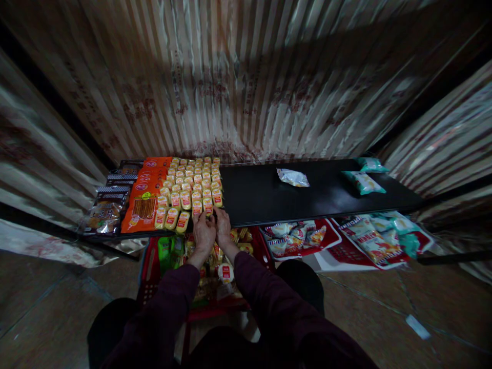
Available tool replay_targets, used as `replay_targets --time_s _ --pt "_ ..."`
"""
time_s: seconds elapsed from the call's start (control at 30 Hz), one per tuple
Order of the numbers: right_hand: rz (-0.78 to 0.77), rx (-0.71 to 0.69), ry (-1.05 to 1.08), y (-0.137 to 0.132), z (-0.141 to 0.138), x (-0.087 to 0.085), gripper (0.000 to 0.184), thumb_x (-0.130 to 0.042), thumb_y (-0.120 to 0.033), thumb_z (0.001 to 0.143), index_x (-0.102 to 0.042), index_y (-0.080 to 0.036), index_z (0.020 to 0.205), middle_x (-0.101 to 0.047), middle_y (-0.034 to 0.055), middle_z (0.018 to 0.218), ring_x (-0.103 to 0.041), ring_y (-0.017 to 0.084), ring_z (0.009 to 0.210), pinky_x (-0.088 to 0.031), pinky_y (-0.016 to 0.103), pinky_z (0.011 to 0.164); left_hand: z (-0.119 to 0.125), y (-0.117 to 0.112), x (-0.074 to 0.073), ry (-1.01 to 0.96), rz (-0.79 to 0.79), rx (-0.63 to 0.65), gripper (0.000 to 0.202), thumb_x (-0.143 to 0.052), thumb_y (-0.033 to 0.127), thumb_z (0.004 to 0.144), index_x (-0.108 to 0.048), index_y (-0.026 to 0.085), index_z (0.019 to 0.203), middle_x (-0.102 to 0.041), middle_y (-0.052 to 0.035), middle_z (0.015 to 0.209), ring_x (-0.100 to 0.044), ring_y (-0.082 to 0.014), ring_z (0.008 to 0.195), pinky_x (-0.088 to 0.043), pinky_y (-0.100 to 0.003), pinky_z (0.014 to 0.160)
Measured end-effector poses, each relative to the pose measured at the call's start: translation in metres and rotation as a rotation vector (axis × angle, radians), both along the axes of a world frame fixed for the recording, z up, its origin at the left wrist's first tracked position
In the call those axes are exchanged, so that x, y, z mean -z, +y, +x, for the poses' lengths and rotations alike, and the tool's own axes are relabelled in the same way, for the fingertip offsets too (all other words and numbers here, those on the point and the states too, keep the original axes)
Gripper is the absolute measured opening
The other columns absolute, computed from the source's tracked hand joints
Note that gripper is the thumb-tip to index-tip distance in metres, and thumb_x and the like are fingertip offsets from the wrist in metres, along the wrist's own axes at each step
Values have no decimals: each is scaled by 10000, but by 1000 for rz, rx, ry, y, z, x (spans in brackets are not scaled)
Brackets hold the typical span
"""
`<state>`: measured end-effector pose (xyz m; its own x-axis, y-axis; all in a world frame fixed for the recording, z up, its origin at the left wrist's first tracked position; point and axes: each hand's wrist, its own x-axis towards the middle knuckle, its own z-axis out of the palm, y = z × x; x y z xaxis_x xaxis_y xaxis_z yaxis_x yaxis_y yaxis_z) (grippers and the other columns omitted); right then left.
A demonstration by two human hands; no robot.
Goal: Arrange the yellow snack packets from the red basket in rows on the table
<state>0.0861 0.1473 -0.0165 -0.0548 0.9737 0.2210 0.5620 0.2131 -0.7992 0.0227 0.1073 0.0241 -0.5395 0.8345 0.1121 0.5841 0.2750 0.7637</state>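
Observation:
Small yellow wrapped snack cakes with red-and-white labels stand in close rows on the left half of a black shelf. At the front of these rows, my left hand has its fingers bent against a wrapped cake. Right beside it, my right hand curls its fingers at the neighbouring cake. The hands almost touch each other, and their fingertips are partly hidden. Under my forearms is a red basket holding more wrapped cakes, a round white-wrapped one and green packets.
Orange snack bags and dark packets lie at the shelf's left end. A white packet and green packets lie to the right. Two red baskets of bags, one here, stand below. Striped sheeting hangs behind.

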Motion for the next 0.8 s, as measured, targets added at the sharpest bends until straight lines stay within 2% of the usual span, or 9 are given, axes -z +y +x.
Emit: replay_targets --time_s 0.3,0.4,0.57,0.7,0.8 --pt "-4 -5 -10 -1 0 2 443 -447 -104 800 -594 -180 1210 -610 106 1150 -523 211 1072 -422 335 949 2 2 7 -33 50 20 329 -470 120 790 -658 151 1057 -573 -123 1140 -591 -187 999 -475 -292 886" --pt "-24 -12 -11 -2 1 0 466 -440 -91 794 -586 -195 1224 -608 99 1146 -522 210 1077 -420 343 961 2 3 10 -43 69 36 321 -469 134 797 -652 149 1061 -563 -128 1157 -589 -191 1007 -477 -305 892" --pt "-43 -41 -6 -3 1 -5 486 -455 -95 787 -567 -156 1256 -594 123 1178 -519 218 1089 -424 332 962 2 2 9 -50 77 32 347 -451 120 793 -647 137 1079 -561 -134 1169 -589 -194 1018 -466 -306 921" --pt "-21 -31 -4 -3 0 -5 491 -448 -96 793 -570 -201 1256 -611 92 1159 -532 205 1064 -424 333 967 2 2 9 -51 84 36 334 -459 126 784 -664 152 1045 -575 -122 1149 -579 -195 1024 -464 -304 932" --pt "-27 -39 -20 -2 0 -2 495 -445 -94 789 -565 -185 1261 -610 94 1168 -528 200 1072 -421 329 973 1 3 11 -42 115 34 331 -459 123 777 -669 165 1031 -585 -111 1124 -573 -192 1020 -462 -319 944"
